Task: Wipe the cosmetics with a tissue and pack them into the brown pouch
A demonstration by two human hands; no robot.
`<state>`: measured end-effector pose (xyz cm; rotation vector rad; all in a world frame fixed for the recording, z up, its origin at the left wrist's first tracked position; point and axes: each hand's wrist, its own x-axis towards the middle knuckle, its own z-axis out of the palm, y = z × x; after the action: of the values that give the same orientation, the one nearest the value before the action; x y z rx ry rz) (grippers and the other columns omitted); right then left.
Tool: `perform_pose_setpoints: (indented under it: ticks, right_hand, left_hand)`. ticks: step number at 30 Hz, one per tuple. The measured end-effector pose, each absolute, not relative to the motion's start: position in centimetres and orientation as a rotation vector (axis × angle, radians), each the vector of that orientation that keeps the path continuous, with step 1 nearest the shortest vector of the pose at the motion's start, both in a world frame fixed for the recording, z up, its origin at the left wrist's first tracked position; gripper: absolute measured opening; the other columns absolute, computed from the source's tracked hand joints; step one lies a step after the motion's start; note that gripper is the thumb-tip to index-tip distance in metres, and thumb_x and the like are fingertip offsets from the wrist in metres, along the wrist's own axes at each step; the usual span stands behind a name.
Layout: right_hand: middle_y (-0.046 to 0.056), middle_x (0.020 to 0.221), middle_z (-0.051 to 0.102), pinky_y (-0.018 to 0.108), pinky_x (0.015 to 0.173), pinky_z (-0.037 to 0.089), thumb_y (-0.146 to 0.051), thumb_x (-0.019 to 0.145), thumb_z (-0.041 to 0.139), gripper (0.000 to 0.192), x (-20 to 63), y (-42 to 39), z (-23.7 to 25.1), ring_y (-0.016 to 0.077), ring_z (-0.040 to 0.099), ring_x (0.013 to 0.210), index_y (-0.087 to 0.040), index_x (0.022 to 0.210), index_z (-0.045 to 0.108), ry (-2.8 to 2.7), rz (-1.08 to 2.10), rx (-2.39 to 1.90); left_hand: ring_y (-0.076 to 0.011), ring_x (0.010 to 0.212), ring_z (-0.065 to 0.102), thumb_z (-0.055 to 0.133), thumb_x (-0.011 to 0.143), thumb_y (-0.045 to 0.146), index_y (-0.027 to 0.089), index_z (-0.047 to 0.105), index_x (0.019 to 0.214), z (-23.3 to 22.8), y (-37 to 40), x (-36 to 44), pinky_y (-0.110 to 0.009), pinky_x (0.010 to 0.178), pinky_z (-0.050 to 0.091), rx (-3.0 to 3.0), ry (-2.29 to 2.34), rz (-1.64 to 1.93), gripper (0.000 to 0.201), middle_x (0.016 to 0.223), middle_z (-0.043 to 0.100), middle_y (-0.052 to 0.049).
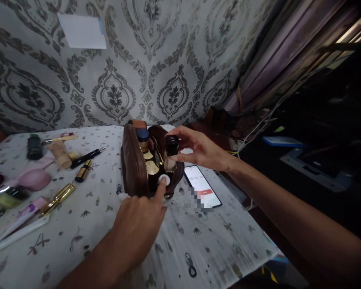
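Your right hand [198, 149] is pinching a small black container [171, 145] btwn thumb and fingers, holding it upright just over the open top of the brown pouch [132, 166]; its lower end is hiding behind the pouch's rim, so can't tell if it's touching what's inside. Your left hand [138, 230] is reaching in w/ index finger out, tip pressing on a white round cap [165, 179] near the pouch's front edge; other fingers are curling under, holding nothing.

Inside the pouch: a blue-lidded jar [143, 138] at the back and gold-ish lids, mostly lying in shadow & hard to make out. A phone [202, 185] is lying just right of the pouch, screen lit, lower part blurred out. On the patterned tablecloth [198, 241] at left, well apart: a gold tube [58, 198], a black pencil [86, 157], a dark green bottle [34, 147]. Items at far left are getting cut off by the frame. Right side of the room is too dark to read.
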<state>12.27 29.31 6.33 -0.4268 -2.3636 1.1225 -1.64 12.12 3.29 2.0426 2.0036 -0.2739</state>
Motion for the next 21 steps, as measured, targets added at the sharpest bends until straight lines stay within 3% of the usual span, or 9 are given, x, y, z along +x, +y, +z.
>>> perform_pose_setpoints:
  ticks: [3,7,15,21]
  right_hand:
    - [0.005,0.103,0.065,0.030,0.082,0.051,-0.038,0.080,0.078,0.048,12.1,29.1,6.6,0.0175,0.063,0.091,-0.017,0.117,0.056,-2.500,1.020,-0.413]
    - [0.006,0.117,0.066,0.031,0.086,0.048,-0.035,0.083,0.075,0.046,12.0,29.3,6.4,0.0198,0.062,0.101,-0.021,0.123,0.056,-2.715,0.706,-0.374]
    - [0.002,0.092,0.067,0.033,0.088,0.038,-0.019,0.081,0.070,0.028,11.0,29.3,6.9,0.0186,0.060,0.088,-0.021,0.107,0.060,-3.036,0.270,-0.457]
    - [0.007,0.099,0.071,0.036,0.088,0.033,-0.016,0.081,0.068,0.025,10.1,28.7,7.5,0.0248,0.061,0.101,-0.018,0.106,0.066,-3.195,0.053,-0.504]
  left_hand:
    - [-0.0296,0.081,0.075,0.044,0.101,0.029,0.029,0.005,0.159,2.5,11.5,-1.5,-0.046,0.072,0.060,2.013,1.979,-0.289,0.069,0.090,0.077,-0.008]
    - [-0.0290,0.076,0.075,0.046,0.100,0.028,0.032,0.005,0.158,1.4,11.3,-1.6,-0.045,0.069,0.060,2.058,2.001,-0.233,0.071,0.086,0.077,-0.007]
    - [-0.0268,0.072,0.074,0.048,0.100,0.027,0.033,0.009,0.157,1.0,11.4,-1.8,-0.041,0.066,0.059,2.128,2.011,-0.164,0.070,0.081,0.076,-0.006]
    - [-0.0264,0.075,0.074,0.046,0.100,0.027,0.031,0.006,0.158,1.1,11.4,-2.0,-0.040,0.066,0.059,2.130,1.982,-0.174,0.070,0.085,0.076,-0.007]
